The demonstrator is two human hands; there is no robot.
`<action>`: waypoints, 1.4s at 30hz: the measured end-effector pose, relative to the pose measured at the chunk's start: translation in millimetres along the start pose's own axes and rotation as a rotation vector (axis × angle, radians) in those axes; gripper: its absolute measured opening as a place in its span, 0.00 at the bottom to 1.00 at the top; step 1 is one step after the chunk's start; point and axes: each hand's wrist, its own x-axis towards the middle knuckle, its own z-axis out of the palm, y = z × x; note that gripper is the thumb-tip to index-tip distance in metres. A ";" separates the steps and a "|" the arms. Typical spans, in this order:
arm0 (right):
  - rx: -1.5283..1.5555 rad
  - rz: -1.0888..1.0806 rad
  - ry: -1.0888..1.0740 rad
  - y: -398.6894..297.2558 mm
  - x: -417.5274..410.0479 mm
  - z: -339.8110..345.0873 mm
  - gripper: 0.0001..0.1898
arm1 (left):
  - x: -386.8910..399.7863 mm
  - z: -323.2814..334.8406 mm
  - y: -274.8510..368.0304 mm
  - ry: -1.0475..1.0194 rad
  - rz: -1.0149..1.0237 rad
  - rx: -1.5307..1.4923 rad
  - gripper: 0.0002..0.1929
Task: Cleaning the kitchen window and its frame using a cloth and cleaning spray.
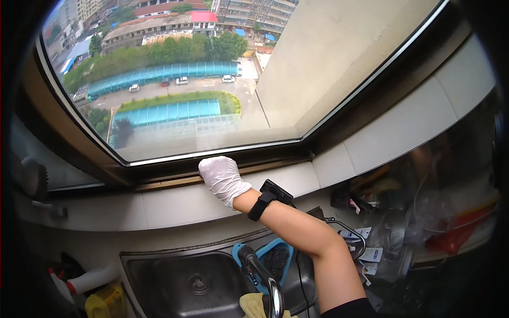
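My right hand (pixel 220 177), in a thin white glove, rests against the lower track of the window frame (pixel 171 183), just above the white tiled sill (pixel 179 210). Its fingers are curled and hidden by the glove and the hand's back, so whether it holds something cannot be told. A black device on a strap (pixel 270 196) sits around my wrist. Behind the frame, the window pane (pixel 191 137) shows buildings and cars far below. My left hand is out of view.
Below the sill lies a steel double sink (pixel 179 278) with a chrome faucet (pixel 274 294), a blue strainer basket (pixel 288 254) and a yellow cloth (pixel 252 304). A white spray bottle (pixel 93 280) is at left, a brush (pixel 33 177) on the left sill. Packets (pixel 372 254) and plastic bags clutter the right.
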 end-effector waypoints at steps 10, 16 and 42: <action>1.101 0.183 -0.002 -34.1 18.8 1.7 0.04 | -3.5 3.6 -1.4 -0.006 -0.009 0.003 0.17; 0.447 0.092 -0.027 72.0 -13.4 -90.0 0.03 | -3.6 0.4 -2.0 -0.022 -0.024 0.006 0.17; -0.656 0.457 -0.547 201.7 -84.0 -48.4 0.19 | -7.4 3.4 -7.5 -0.015 -0.031 0.014 0.18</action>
